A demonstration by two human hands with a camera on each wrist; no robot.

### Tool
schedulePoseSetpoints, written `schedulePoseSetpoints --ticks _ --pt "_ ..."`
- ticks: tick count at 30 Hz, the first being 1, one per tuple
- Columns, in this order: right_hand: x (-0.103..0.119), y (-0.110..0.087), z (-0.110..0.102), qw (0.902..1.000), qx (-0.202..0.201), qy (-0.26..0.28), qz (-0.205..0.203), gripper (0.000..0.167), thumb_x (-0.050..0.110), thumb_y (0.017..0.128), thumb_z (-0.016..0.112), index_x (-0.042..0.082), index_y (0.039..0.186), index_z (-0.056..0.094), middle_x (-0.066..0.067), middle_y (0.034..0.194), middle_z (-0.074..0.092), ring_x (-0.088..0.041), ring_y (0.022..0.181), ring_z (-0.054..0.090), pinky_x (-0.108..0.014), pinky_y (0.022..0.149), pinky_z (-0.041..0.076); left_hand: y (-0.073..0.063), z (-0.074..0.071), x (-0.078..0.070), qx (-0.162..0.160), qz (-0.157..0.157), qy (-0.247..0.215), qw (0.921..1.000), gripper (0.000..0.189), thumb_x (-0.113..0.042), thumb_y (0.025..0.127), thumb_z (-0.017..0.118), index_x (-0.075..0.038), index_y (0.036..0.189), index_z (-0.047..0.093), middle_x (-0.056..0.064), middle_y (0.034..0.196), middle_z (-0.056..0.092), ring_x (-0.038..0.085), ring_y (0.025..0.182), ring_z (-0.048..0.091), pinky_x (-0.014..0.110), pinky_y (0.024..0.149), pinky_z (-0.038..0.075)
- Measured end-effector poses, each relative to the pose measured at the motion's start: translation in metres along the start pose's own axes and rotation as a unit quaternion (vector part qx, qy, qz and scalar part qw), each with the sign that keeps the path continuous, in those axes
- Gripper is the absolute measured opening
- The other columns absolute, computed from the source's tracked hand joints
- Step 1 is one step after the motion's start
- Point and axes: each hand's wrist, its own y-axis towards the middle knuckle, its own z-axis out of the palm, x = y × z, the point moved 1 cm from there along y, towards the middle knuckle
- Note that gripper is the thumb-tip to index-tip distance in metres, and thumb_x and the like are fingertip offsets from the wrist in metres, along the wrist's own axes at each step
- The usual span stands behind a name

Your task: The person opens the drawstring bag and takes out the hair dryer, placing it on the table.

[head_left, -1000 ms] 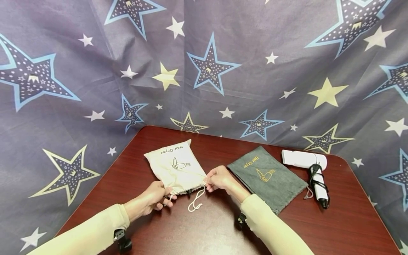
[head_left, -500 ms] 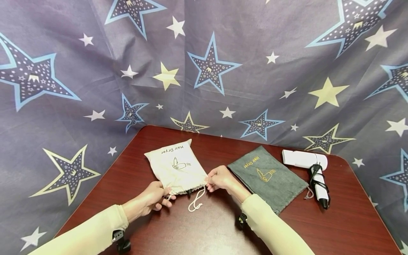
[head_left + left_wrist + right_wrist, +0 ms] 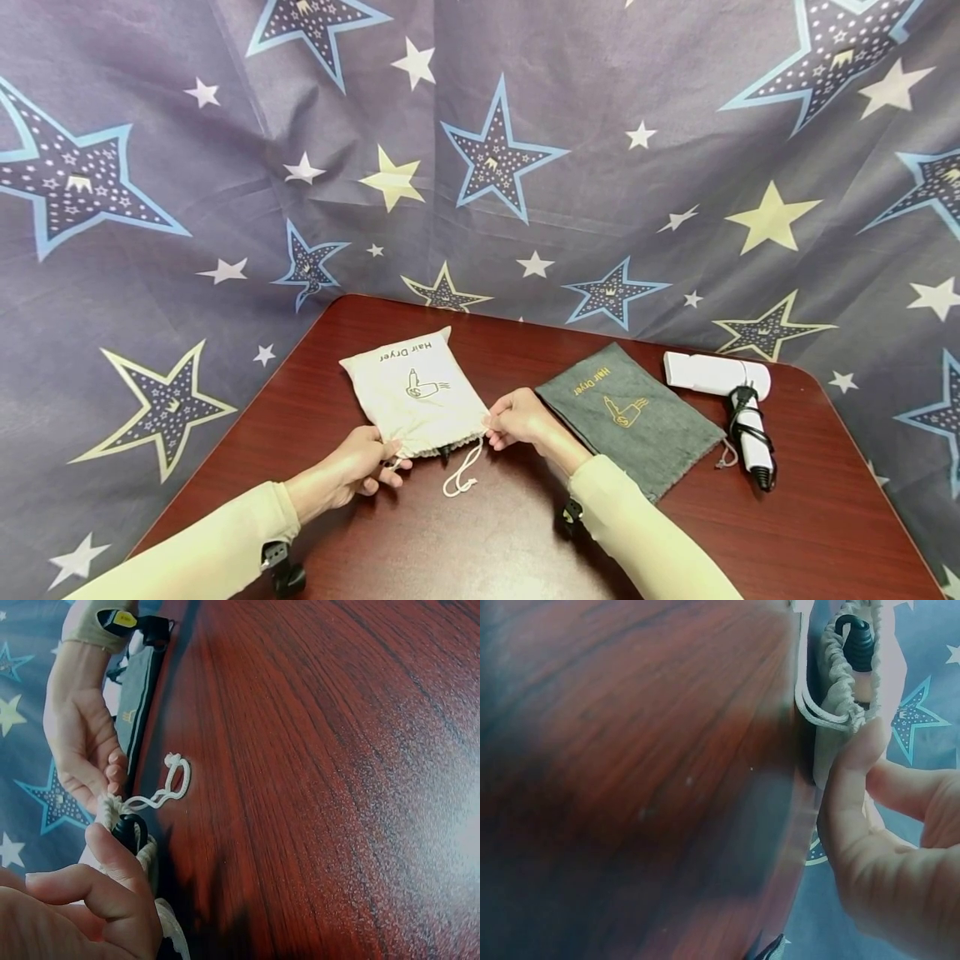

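A cream drawstring bag point(image 3: 416, 392) printed "Hair Dryer" lies on the table, its gathered mouth toward me. My left hand point(image 3: 356, 468) pinches the left corner of that mouth. At the right corner, my right hand point(image 3: 517, 419) pinches the hem between thumb and fingers. A white drawstring point(image 3: 459, 482) trails from the right side in a loop onto the wood. Inside the partly open mouth, a black ribbed cord end point(image 3: 859, 646) shows in the right wrist view. The rest of the bag's contents is hidden.
Right of the bag lies a flat grey drawstring bag point(image 3: 630, 417), also printed "Hair Dryer". Beyond it rests a white hair dryer point(image 3: 712, 375) with its black cord wound round the handle. A star-patterned curtain point(image 3: 480, 125) hangs behind the reddish-brown table point(image 3: 480, 550).
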Motion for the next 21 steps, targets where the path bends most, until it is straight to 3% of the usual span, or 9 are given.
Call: schedulePoseSetpoints --ticks 21 --pt "-0.0013 0.0028 -0.0034 0.9999 0.010 0.002 -0.001 0.007 -0.009 0.097 0.067 -0.013 0.091 0.067 -0.014 0.070 0.067 -0.014 0.057 0.064 -0.027 0.056 0.058 -0.0030 -0.0041 -0.0007 -0.004 0.001 0.010 0.9999 0.015 -0.005 0.111 0.047 0.007 0.119 0.049 0.016 0.092 0.068 0.011 0.056 0.066 0.014 0.042 0.037"
